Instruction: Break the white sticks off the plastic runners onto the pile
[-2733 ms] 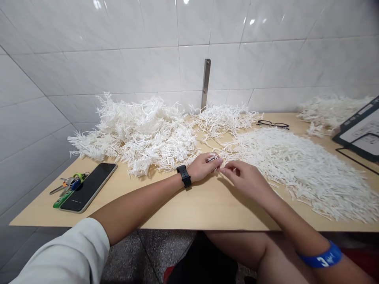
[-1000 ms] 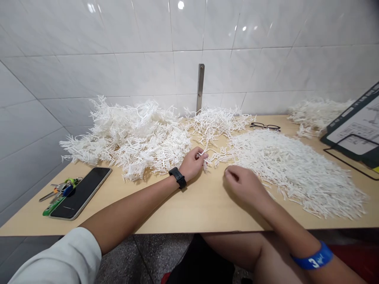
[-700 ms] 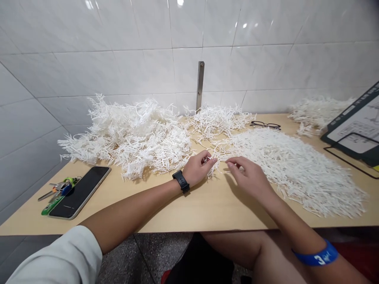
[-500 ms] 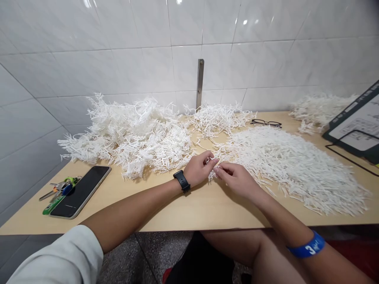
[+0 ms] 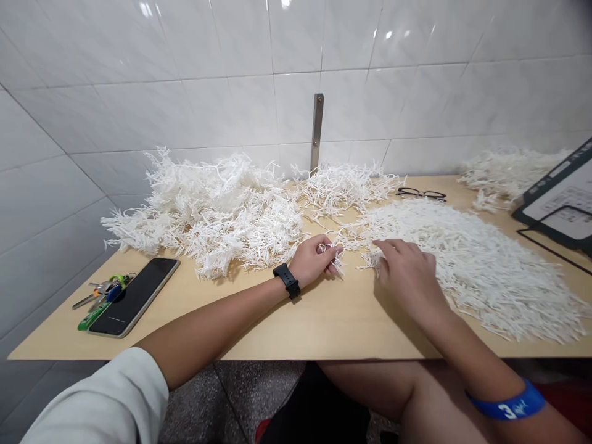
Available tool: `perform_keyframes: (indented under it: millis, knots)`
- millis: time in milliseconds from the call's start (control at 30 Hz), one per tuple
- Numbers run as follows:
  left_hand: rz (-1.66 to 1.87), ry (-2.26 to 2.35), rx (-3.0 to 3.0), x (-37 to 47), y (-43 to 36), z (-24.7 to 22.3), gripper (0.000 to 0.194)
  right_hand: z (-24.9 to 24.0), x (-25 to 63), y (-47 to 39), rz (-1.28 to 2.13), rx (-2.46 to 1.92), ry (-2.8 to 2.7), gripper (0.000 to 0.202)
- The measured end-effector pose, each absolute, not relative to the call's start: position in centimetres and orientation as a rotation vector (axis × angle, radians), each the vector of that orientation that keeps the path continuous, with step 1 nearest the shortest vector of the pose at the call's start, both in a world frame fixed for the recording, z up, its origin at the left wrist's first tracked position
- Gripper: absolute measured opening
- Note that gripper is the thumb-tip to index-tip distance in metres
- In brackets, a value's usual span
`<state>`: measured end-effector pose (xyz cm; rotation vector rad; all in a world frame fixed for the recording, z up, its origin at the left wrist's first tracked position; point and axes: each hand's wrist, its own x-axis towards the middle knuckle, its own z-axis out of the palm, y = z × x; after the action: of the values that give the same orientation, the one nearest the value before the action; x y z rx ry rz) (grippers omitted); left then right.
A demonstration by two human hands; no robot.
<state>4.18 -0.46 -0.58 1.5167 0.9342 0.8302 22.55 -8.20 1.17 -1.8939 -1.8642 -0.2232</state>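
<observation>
My left hand (image 5: 317, 258), with a black watch on the wrist, is closed in a pinch around a white branched plastic piece (image 5: 339, 265); thin prongs stick out past the fingertips. To the right, apart from it, my right hand (image 5: 409, 274) hovers at the near left edge of a wide pile of small loose white sticks (image 5: 490, 265). Its fingers are spread, with the index finger stretched forward and the thumb lower. A few white bits lie by the thumb. Tangled white branched pieces (image 5: 231, 209) are heaped at the left, with a smaller heap (image 5: 346, 188) behind my hands.
A phone (image 5: 134, 299) and a bunch of keys (image 5: 106, 293) lie at the left of the wooden table (image 5: 296, 327). Eyeglasses (image 5: 420, 194) rest behind the stick pile. Another white heap (image 5: 509, 176) and a dark-edged printed bag (image 5: 562, 191) stand at the right, before the tiled wall.
My right hand has parted from my left hand and moved right, its fingers spreading over the edge of the stick pile. The left hand still pinches the branched piece. The view has shifted slightly.
</observation>
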Motion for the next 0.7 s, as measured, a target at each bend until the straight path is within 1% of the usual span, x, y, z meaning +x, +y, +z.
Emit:
perform_keyframes:
  millis: [67,133,200,333,433,500,533,600,633,700]
  knots:
    - [0.842,0.931,1.511,4.3,-1.0,-0.5,0.036,1.4,21.6,-8.1,0.046,-1.773,-1.870,0.023]
    - [0.852,0.930,1.557,4.4,-1.4,-0.4,0.037,1.7,20.4,-7.8,0.323,-1.666,-1.884,0.026]
    - [0.865,0.942,1.629,4.4,-1.6,-0.4,0.036,1.7,19.6,-7.6,0.500,-1.594,-1.914,0.029]
    - [1.011,1.080,1.888,3.9,-0.7,-0.6,0.029,1.4,19.0,-7.7,0.660,-1.516,-1.936,0.036]
    - [1.081,1.268,1.906,3.4,0.9,-0.7,0.025,1.4,19.2,-8.5,0.719,-1.496,-1.947,0.041]
    - [1.008,1.261,1.815,3.2,1.6,-0.9,0.024,1.3,20.0,-8.9,0.664,-1.566,-1.979,0.040]
    - [0.957,1.201,1.755,3.2,1.6,-0.9,0.024,1.3,20.5,-8.9,0.558,-1.646,-1.998,0.036]
    - [0.866,1.043,1.606,3.5,1.2,-0.9,0.025,1.1,21.8,-8.8,0.201,-1.836,-2.014,0.027]
    - [0.839,0.976,1.537,3.8,0.8,-1.0,0.027,1.0,22.4,-8.6,0.002,-1.910,-1.999,0.025]
    - [0.824,0.898,1.437,4.3,0.1,-0.9,0.032,1.0,23.1,-8.3,-0.271,-1.962,-1.933,0.030]
